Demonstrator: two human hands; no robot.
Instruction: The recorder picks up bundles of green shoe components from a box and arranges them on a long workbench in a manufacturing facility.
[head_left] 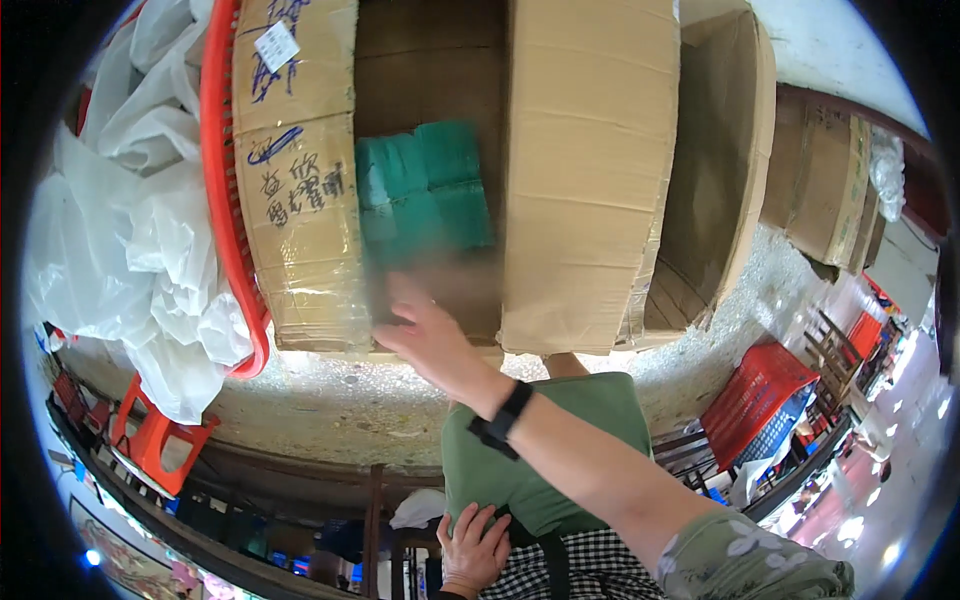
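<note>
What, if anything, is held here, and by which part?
The right hand, partly blurred over the open box, holds nothing visible. The left hand lies on the green fabric's lower left edge; whether it grips cannot be told.

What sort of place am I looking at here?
Probably a small packing or storage workshop: a large open cardboard box in front, another carton to the right, and crumpled whitish plastic on the left.

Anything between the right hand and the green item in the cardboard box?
Nothing visible. The right hand is at the near edge of the cardboard box, short of the green item. Cardboard panels flank the opening, not the path. Blur obscures fine detail there.
</note>
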